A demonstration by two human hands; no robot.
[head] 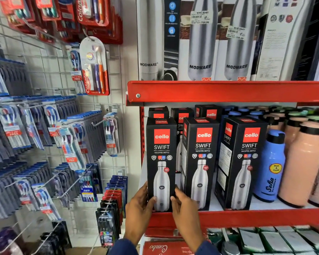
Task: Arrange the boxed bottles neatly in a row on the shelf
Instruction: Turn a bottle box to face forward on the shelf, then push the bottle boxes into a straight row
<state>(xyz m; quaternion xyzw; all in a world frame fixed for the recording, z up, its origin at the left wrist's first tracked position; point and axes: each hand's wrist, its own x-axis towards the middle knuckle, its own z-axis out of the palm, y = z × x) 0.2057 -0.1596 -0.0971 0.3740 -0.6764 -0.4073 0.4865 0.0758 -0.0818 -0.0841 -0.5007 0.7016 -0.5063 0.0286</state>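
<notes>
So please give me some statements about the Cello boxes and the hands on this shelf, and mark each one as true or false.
1. Both hands hold the leftmost box in the front row. True: the left hand and the right hand grip its lower part from either side.
2. Three Cello boxes stand in the front row. True: the held one, the middle box and the right box.
3. The blue bottle stands left of the boxes. False: it stands right of them, beside the peach bottles.
4. The boxes lie flat on the shelf. False: they stand upright.
5. The shelf edge is blue. False: it is red.
</notes>
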